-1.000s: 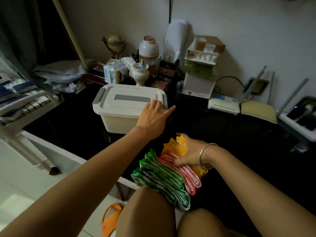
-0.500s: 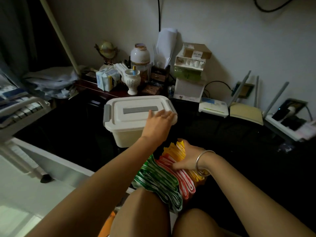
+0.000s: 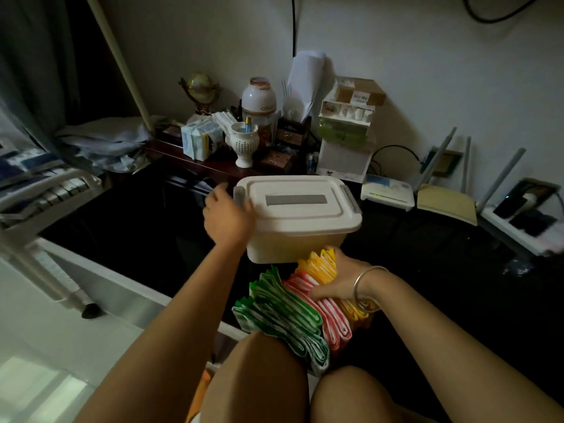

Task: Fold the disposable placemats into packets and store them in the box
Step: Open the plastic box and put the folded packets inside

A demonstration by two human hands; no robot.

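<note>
- My left grip (image 3: 228, 219) is at the left end of the box (image 3: 300, 230), against the grey latch (image 3: 241, 198) there. The fingers are blurred and hidden behind the back of the hand, so I cannot tell whether it is grasping the latch or only touching it.
- My right grip (image 3: 337, 277) is grasping the folded placemats (image 3: 305, 309). The thumb is hooked over the far end of the yellow ones and the fingers are curled down onto the red ones.
- A silver bangle (image 3: 364, 290) sits on that wrist.
- The placemats lie in a fanned stack on the dark counter (image 3: 427, 270), between the box and my knees. Green is at the left, red in the middle and yellow at the right.
- The yellow end reaches up to the box's near wall. I cannot tell whether they touch.
- The box is white and stands upright with its lid (image 3: 296, 199) on. A grey handle strip lies flat in the middle of the lid.
- Behind the box, along the wall, stand a small globe (image 3: 200, 87), a white jar (image 3: 259, 99), a white cup (image 3: 244, 145) and a white router (image 3: 387, 192).
</note>
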